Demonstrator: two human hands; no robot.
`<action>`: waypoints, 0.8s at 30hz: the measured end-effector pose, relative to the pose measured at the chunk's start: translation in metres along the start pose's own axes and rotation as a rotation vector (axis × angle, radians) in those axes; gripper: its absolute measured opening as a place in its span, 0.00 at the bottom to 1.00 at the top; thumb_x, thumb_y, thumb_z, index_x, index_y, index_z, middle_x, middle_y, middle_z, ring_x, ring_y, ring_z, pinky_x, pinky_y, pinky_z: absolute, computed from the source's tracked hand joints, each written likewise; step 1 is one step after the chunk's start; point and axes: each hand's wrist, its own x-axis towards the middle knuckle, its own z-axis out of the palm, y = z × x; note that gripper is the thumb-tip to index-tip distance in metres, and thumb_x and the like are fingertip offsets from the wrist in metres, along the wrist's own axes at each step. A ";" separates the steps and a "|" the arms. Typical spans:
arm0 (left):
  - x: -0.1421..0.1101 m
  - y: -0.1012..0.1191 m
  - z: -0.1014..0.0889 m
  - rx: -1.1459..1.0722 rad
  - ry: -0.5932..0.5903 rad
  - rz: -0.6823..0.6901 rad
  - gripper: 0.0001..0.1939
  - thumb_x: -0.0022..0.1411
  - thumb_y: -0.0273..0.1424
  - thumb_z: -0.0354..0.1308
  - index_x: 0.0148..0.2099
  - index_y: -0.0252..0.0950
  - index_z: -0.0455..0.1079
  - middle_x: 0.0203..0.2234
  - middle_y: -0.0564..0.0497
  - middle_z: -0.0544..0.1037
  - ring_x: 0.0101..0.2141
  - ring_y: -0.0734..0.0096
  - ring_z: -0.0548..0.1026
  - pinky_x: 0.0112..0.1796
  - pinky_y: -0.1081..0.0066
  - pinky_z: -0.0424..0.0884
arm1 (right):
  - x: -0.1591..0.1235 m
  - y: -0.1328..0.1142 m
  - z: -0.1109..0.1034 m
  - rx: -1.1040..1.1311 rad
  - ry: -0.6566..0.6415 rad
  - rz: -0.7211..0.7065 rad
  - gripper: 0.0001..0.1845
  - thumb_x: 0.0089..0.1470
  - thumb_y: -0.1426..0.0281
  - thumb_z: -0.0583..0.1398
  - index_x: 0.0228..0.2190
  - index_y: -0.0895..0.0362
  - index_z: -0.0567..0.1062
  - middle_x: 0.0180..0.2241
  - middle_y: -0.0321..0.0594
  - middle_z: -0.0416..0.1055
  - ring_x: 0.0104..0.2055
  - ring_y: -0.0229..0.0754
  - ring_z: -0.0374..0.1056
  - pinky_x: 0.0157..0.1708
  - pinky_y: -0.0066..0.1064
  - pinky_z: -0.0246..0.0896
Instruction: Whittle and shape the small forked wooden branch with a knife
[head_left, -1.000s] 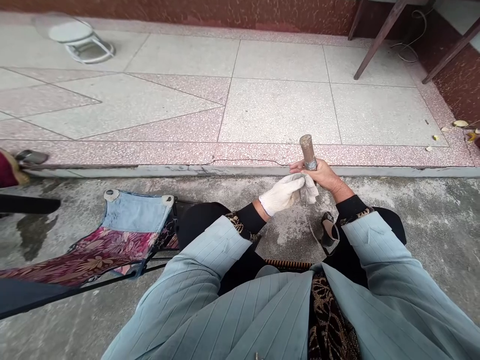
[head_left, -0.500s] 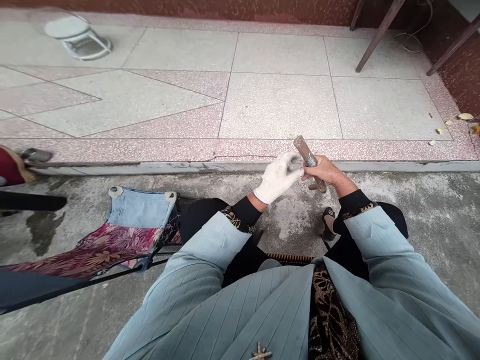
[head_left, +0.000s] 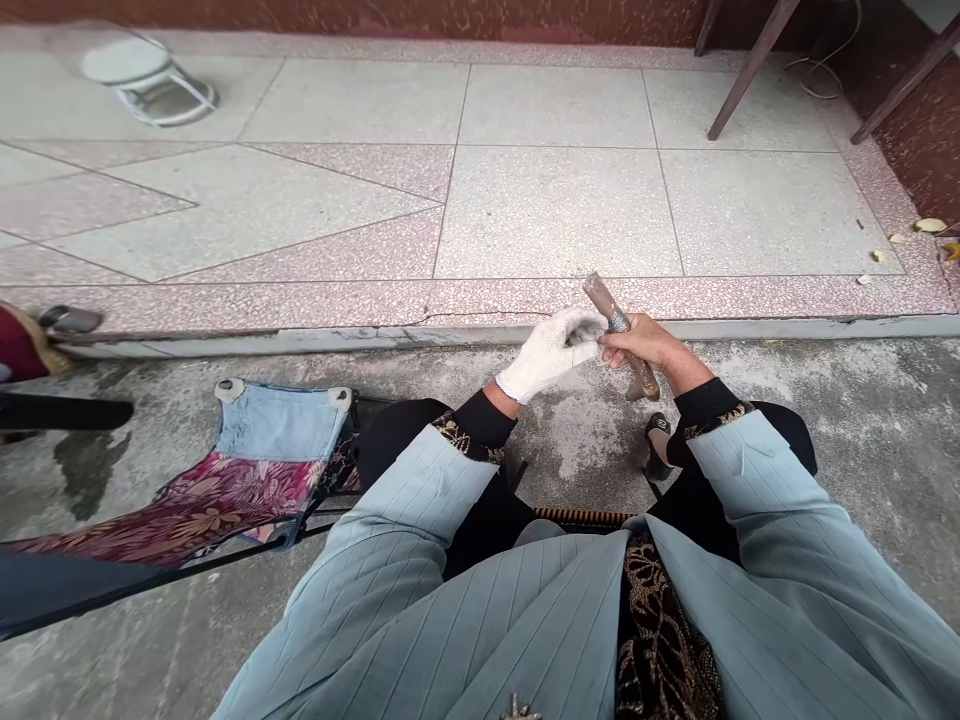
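Observation:
In my bare right hand is a short, rough brown wooden stick, held aslant with silvery wire wound round its middle. Its upper end points away and to the left; below my fingers the lower part looks forked. My left hand wears a white knitted glove. Its fingers are curved and its thumb stands apart from them, close against the stick's left side and the tips of my right fingers. I see nothing held in the gap, though some of the gloved fingertips are hidden.
Ahead is a raised tiled step with a pale stone edge. A white stool and a wooden-legged table stand on it. A folding chair with denim and flowered cloth is at my left. Yellow scraps lie at right.
The stick has tipped from nearly upright to aslant. A pale, cloth-like piece with a dangling strand at my gloved fingers is gone from view. My left fingers have spread from a pinch.

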 end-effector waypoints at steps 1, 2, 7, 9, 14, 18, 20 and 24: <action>0.000 0.002 -0.002 0.018 0.001 0.026 0.16 0.57 0.33 0.56 0.48 0.35 0.71 0.42 0.48 0.76 0.41 0.68 0.74 0.43 0.69 0.69 | -0.001 -0.002 0.001 -0.012 -0.003 0.022 0.13 0.43 0.71 0.68 0.29 0.58 0.69 0.18 0.37 0.74 0.17 0.39 0.69 0.19 0.28 0.69; 0.000 0.004 -0.004 0.043 -0.002 0.047 0.15 0.58 0.34 0.56 0.47 0.35 0.72 0.42 0.48 0.76 0.42 0.68 0.73 0.44 0.68 0.69 | -0.003 -0.003 0.001 -0.022 -0.013 0.040 0.13 0.43 0.71 0.68 0.29 0.58 0.69 0.18 0.37 0.74 0.17 0.38 0.69 0.19 0.28 0.68; 0.003 0.008 -0.013 0.103 0.019 -0.041 0.14 0.61 0.37 0.53 0.38 0.34 0.75 0.32 0.50 0.78 0.34 0.70 0.75 0.39 0.70 0.70 | -0.004 -0.003 -0.001 -0.052 -0.048 0.042 0.12 0.44 0.71 0.67 0.30 0.59 0.70 0.17 0.35 0.73 0.16 0.36 0.67 0.18 0.26 0.65; 0.004 0.005 -0.014 -0.054 0.083 -0.142 0.17 0.63 0.39 0.50 0.38 0.32 0.74 0.27 0.49 0.77 0.29 0.72 0.75 0.34 0.71 0.71 | -0.004 -0.002 -0.003 -0.054 -0.040 -0.018 0.10 0.43 0.71 0.66 0.28 0.59 0.70 0.16 0.34 0.71 0.15 0.34 0.64 0.17 0.25 0.63; 0.007 -0.009 -0.009 -0.522 0.157 -0.272 0.20 0.61 0.42 0.52 0.37 0.28 0.71 0.24 0.47 0.76 0.22 0.73 0.75 0.25 0.73 0.71 | -0.008 -0.006 -0.008 -0.049 -0.063 -0.139 0.09 0.43 0.71 0.65 0.28 0.60 0.72 0.15 0.33 0.68 0.16 0.33 0.62 0.16 0.23 0.59; 0.006 -0.011 -0.011 -0.622 0.110 -0.219 0.19 0.60 0.43 0.54 0.37 0.29 0.71 0.24 0.46 0.76 0.22 0.73 0.75 0.26 0.73 0.72 | -0.012 -0.008 -0.008 0.030 -0.108 -0.104 0.09 0.42 0.71 0.65 0.28 0.60 0.72 0.14 0.32 0.67 0.15 0.32 0.60 0.17 0.24 0.59; 0.005 -0.009 -0.014 -0.615 0.029 -0.153 0.17 0.60 0.40 0.55 0.39 0.29 0.72 0.26 0.47 0.76 0.26 0.72 0.76 0.31 0.71 0.73 | -0.013 -0.008 -0.008 0.072 -0.127 -0.075 0.09 0.40 0.72 0.65 0.28 0.60 0.72 0.13 0.32 0.66 0.14 0.32 0.59 0.17 0.25 0.61; 0.005 -0.007 -0.019 -0.465 -0.078 -0.080 0.13 0.57 0.34 0.59 0.41 0.31 0.72 0.30 0.47 0.77 0.32 0.72 0.76 0.38 0.70 0.72 | -0.014 -0.008 -0.006 0.112 -0.139 -0.043 0.09 0.39 0.72 0.65 0.25 0.60 0.71 0.13 0.32 0.66 0.13 0.32 0.58 0.19 0.27 0.63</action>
